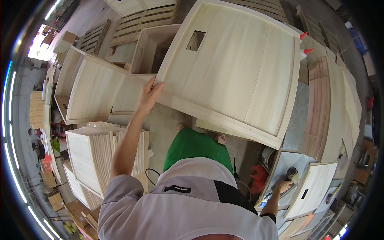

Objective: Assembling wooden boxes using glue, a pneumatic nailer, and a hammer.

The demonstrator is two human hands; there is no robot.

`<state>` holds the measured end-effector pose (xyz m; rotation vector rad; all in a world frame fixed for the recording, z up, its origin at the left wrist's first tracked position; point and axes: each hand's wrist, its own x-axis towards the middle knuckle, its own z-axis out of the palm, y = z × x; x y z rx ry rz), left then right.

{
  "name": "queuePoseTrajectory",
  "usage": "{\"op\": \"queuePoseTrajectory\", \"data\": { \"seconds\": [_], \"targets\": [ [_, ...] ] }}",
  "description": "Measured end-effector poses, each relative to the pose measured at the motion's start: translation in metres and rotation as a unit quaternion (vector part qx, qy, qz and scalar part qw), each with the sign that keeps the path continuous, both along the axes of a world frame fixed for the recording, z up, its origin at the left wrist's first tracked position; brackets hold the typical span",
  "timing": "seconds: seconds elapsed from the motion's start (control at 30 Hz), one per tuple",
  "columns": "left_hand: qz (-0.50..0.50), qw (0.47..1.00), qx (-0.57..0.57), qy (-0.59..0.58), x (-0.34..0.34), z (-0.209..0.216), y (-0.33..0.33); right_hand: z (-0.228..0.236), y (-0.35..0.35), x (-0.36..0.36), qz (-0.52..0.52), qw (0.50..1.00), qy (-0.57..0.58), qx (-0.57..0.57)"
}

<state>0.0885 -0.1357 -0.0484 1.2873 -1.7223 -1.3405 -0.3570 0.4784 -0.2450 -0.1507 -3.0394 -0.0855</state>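
Observation:
A large pale wooden framed panel (228,76) with a rectangular cut-out lies tilted in front of me. My left hand (150,97) grips its near left corner, thumb and fingers closed around the rim. Down at the right, my right hand (284,186) is closed on a dark, round-ended tool (293,175) over a grey board on the side bench; its exact kind is too small to tell. Beside that hand lies a smaller pale panel (312,190) with a dark slot.
Stacked pale panels (90,156) stand at my left, below an open wooden box (96,86). Another open box (154,50) sits behind the big panel's left edge. Two red-tipped glue bottles (305,53) stand at its right. A red bag (259,178) hangs near my right side.

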Motion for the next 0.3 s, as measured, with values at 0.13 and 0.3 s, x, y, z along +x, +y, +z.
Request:
{"op": "queuePoseTrajectory", "data": {
  "seconds": [0.13,0.3],
  "targets": [
    [0.011,1.0,0.024,0.013,0.001,-0.001,-0.004,0.03,-0.009,-0.024,0.025,0.999,-0.039,-0.024],
    [-0.008,0.99,0.065,0.122,0.012,-0.014,0.0,0.101,-0.065,-0.043,0.088,0.932,-0.045,-0.35]
  ]
}}
